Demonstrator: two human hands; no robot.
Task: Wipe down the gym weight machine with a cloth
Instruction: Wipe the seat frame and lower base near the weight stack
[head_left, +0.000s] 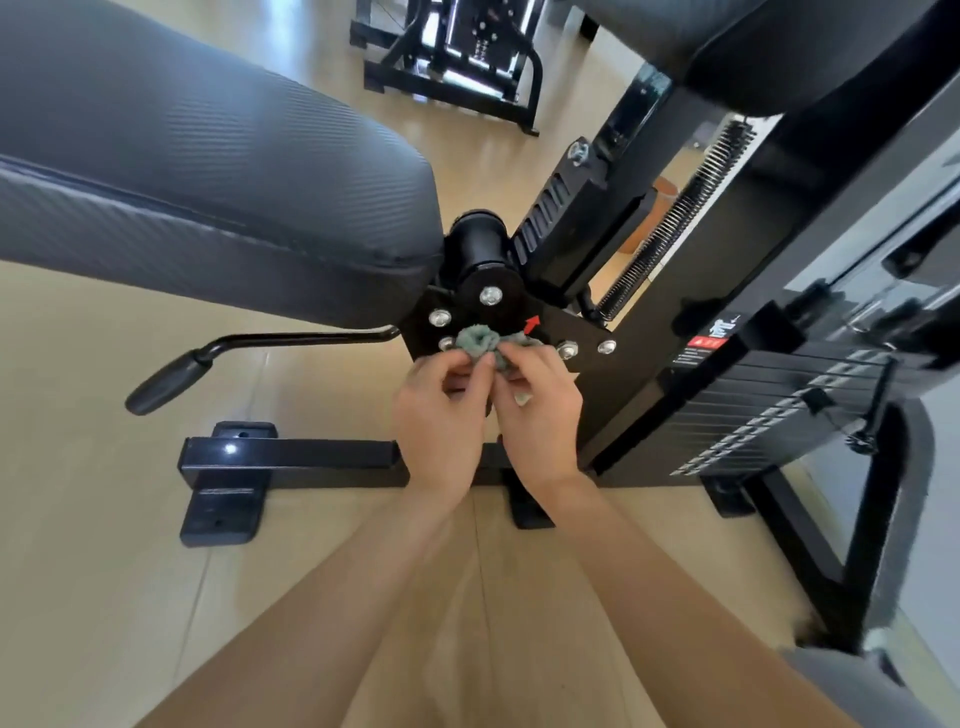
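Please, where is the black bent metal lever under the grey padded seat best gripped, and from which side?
Probably at the thick black rubber sleeve on the free end of the black bent metal lever: it is wider than the bare rod and juts clear of the grey padded seat. Come from the near side, fingers wrapped across it.

A fuzzy grey-green cloth (485, 343) lies against the matt black metal plate (566, 325) with shiny bolts, below a ribbed, leather-look pad (208, 171) at upper left.
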